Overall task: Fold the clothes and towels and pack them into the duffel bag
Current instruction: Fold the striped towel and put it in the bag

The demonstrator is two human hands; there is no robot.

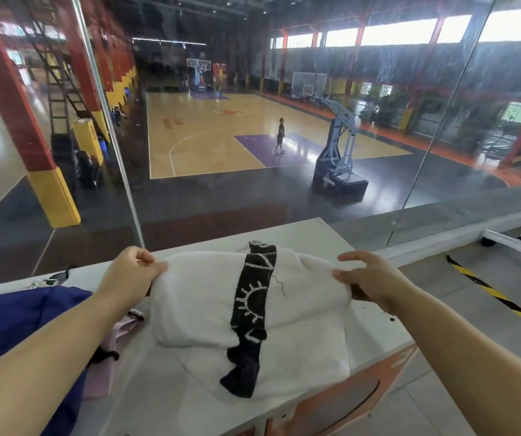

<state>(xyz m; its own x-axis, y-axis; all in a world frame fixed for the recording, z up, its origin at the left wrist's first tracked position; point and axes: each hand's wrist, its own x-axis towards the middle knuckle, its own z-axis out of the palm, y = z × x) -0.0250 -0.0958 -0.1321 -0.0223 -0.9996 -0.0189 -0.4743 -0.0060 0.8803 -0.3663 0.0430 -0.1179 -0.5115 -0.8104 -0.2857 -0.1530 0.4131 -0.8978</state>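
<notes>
We are holding fluffy white towel with black patterned stripe, doubled over on white tabletop. Left hand pinching its left corner, right hand gripping right corner. Dark blue fabric and pale pink garment lying just left.

Fluffy white terry-cloth towel at lower centre, napped and matt, crossed by a black woven band with white pattern of the same fuzzy pile. Smooth matt white tabletop beneath; at lower left, soft deep-blue fabric with slight sheen beside thin pale-pink cloth. Across the upper frame, clear reflective glass panel, beyond it glossy varnished wooden court floor.
</notes>
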